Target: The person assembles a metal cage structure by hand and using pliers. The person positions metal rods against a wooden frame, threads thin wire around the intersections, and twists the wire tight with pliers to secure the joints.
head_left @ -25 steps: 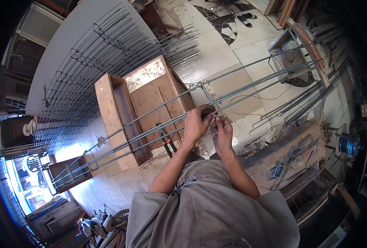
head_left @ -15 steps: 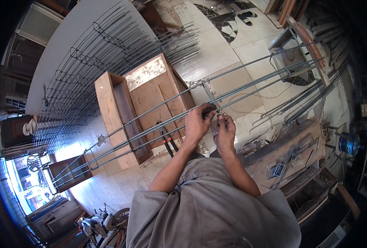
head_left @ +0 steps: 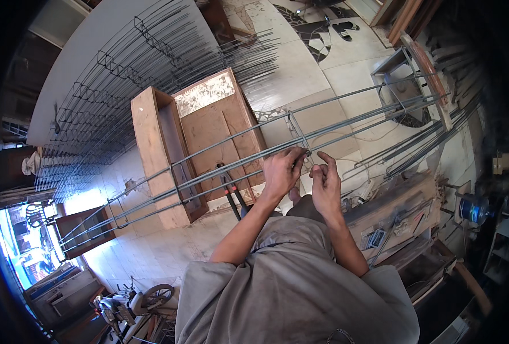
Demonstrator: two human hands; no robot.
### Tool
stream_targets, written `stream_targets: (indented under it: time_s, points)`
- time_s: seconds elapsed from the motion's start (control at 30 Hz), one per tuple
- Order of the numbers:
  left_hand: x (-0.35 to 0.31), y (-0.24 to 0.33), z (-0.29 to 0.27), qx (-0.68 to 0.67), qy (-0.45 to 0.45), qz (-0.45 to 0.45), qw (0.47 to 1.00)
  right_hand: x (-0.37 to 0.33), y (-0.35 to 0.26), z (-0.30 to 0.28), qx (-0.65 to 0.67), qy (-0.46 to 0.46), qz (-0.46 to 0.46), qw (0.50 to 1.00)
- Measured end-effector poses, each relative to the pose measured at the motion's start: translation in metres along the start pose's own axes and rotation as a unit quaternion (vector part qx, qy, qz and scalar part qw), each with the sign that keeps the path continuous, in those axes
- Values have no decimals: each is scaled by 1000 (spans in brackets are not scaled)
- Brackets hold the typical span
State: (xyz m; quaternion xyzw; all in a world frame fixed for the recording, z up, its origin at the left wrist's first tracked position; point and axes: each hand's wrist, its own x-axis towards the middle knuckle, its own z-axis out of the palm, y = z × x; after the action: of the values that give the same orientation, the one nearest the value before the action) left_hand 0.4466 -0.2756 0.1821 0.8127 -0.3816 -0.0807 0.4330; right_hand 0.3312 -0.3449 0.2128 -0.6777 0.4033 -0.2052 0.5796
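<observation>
A long cage of thin steel reinforcing bars (head_left: 358, 119) runs slantwise in front of me, with a square wire stirrup (head_left: 298, 129) around the bars near my hands. My left hand (head_left: 281, 172) is closed on the lower bars beside the stirrup's near corner, its fingertips bunched at that joint. Just right of it, my right hand (head_left: 327, 186) is raised with the index finger stretched and apart from the thumb. Whether a thin tie wire lies between the hands is too small to tell. Cutters with red and black handles (head_left: 231, 194) lean left of my left hand, under the bars.
A wooden drawer-like box (head_left: 161, 160) supports the bars on the left; a wooden piece (head_left: 429, 71) bears them at right. Many more bars and finished cages (head_left: 117, 86) lie behind. A wooden bench (head_left: 392, 215) with scattered small pieces stands right. A motorcycle (head_left: 125, 304) stands lower left.
My right hand has drawn away from the left, down and to the right, and its index finger has straightened. My left hand stays at the joint. The view has shifted slightly.
</observation>
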Motion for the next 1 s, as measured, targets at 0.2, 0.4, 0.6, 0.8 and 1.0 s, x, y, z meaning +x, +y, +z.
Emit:
stream_targets:
  time_s: [0.2,0.4,0.6,0.8,1.0]
  points:
    - [-1,0,0,-19,1,-12,1000,9,6,-6,-118,-44,-63,990]
    - [-2,-1,5,-17,27,-9,999,14,1,-13,-197,-85,-80,973]
    - [0,-2,8,-9,48,-4,999,15,-1,-11,-177,-78,-64,979]
    - [-2,-6,4,1,-4,5,1000,14,10,-9,-144,-62,-72,985]
    - [-1,-5,1,-8,-2,15,1000,24,7,-16,-181,-77,-106,975]
